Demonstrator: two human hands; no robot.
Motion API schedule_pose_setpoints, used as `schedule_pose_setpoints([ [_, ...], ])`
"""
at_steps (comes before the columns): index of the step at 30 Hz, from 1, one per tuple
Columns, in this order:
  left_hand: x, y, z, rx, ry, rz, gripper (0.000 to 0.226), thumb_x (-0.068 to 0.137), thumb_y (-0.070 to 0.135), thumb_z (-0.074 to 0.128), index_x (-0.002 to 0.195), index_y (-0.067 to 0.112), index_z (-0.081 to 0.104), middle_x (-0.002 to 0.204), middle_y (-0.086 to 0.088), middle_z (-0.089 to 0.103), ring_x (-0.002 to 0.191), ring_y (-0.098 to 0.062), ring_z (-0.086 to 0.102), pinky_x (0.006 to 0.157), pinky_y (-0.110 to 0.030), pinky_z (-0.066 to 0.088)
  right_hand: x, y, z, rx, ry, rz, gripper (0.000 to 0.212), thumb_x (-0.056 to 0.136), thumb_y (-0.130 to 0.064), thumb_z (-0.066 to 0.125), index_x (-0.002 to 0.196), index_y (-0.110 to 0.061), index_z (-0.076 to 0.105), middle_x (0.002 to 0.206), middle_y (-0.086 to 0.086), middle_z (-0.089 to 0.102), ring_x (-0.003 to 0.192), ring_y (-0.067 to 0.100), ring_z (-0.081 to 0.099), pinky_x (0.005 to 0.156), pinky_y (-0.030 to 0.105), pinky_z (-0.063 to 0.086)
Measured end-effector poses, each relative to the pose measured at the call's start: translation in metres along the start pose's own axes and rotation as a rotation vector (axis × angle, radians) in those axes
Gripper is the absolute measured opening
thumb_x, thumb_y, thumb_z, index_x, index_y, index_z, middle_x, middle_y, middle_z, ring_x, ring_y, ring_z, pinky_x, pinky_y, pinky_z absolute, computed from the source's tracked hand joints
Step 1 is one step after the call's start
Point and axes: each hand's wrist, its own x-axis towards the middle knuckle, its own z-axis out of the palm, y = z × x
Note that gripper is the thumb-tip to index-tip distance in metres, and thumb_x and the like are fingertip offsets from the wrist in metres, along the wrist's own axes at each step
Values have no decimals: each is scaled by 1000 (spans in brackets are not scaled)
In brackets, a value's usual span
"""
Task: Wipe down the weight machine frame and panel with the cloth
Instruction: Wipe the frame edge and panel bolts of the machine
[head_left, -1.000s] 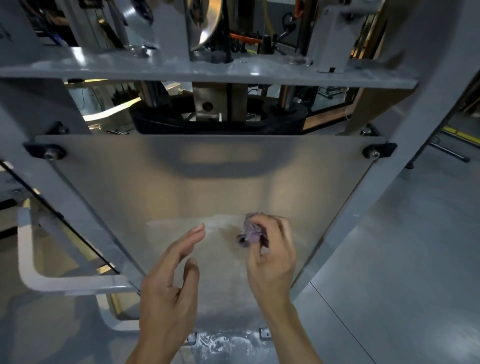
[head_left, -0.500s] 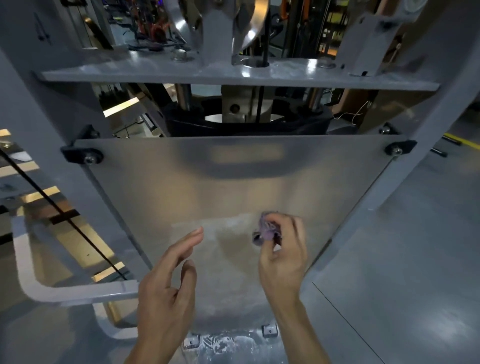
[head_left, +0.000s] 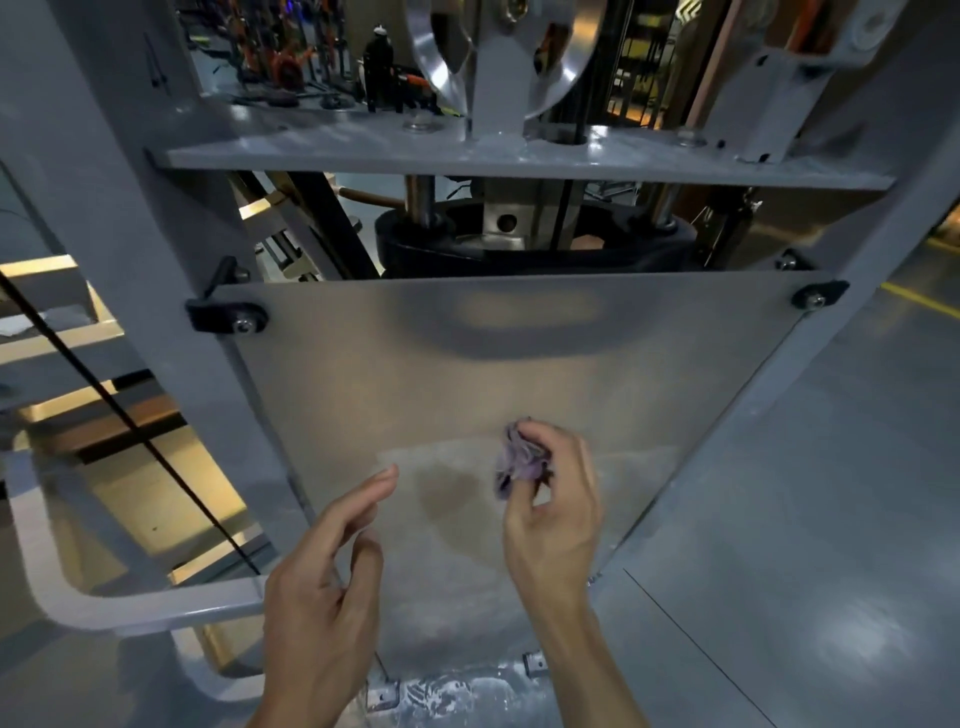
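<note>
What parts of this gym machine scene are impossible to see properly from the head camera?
- Most of the cloth: bunched inside the right hand, whose fingers cover it.
- Whether the cloth touches the panel: the hand hides the contact.
- Weight stack: only its top shows; the panel covers the rest.
- Left hand wrist: cut off by the bottom edge.
- Background equipment at the top: too dark and small to identify.

Both my forearms come up from the bottom edge and are bare, with no sleeve covering either one as far down as can be seen. My left hand (head_left: 322, 587) wears no glove, ring or watch. My right hand (head_left: 553, 514) is also bare, and its wrist carries no band or strap. My fingernails are short and plain, without polish.
</note>
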Motion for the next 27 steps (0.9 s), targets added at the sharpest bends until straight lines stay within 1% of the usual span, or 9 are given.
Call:
schedule_pose_setpoints([
  [2,2,-2,-5,6,-7,9,54,94,-13,55,124,30,70,130,21,68,125,-5,62,107,-33,47,10,10,-16,-41,107,84,46,84,7,59,108,-31,64,101,-23,65,89,2,65,74,20,53],
  [5,4,-7,-11,6,-14,10,55,93,-14,56,125,28,70,130,20,68,124,-4,63,106,-32,48,26,28,-37,-137,268,180,35,84,-9,56,110,-32,62,101,-12,68,91,18,67,84,42,58],
  [7,4,-11,-16,10,-15,8,55,93,-14,57,125,30,70,129,20,68,122,-4,63,105,-30,49,23,28,-27,-158,267,168,31,87,-5,58,109,-25,63,103,-5,67,92,22,67,82,51,57],
  [10,5,-15,-23,18,-15,-4,55,94,-11,57,124,33,70,129,23,68,121,-2,63,105,-27,49,3,3,8,-42,193,168,29,90,6,62,105,-19,64,99,-11,63,86,14,67,72,41,60],
  [15,8,-18,-30,25,-23,-10,56,95,-9,57,122,38,69,126,28,67,118,2,64,103,-20,49,-9,-4,17,-80,94,83,36,84,13,61,103,-17,67,97,-15,61,88,0,60,73,16,49],
  [18,11,-19,-34,33,-32,21,54,94,-9,58,122,35,70,126,28,67,117,5,63,101,-16,48,5,8,-2,-103,228,134,35,87,10,62,102,-22,64,96,-19,62,85,4,63,74,26,55],
  [21,12,-23,-40,33,-26,27,52,95,-9,58,122,33,70,126,27,68,117,4,63,100,-15,48,8,5,-1,-67,307,131,34,88,12,61,98,-20,60,95,-6,63,80,4,64,66,19,53],
  [24,13,-29,-46,22,-10,2,52,94,-10,57,123,32,71,126,26,68,116,2,64,101,-19,49,-13,-14,32,5,204,125,37,89,12,57,96,-23,59,96,-7,60,73,14,67,63,40,56],
  [27,13,-33,-51,51,-13,18,52,94,-11,58,124,29,70,128,26,66,118,3,62,102,-23,50,-35,-27,57,-5,47,66,33,92,4,60,101,-27,61,101,-6,58,81,16,67,66,44,57],
])
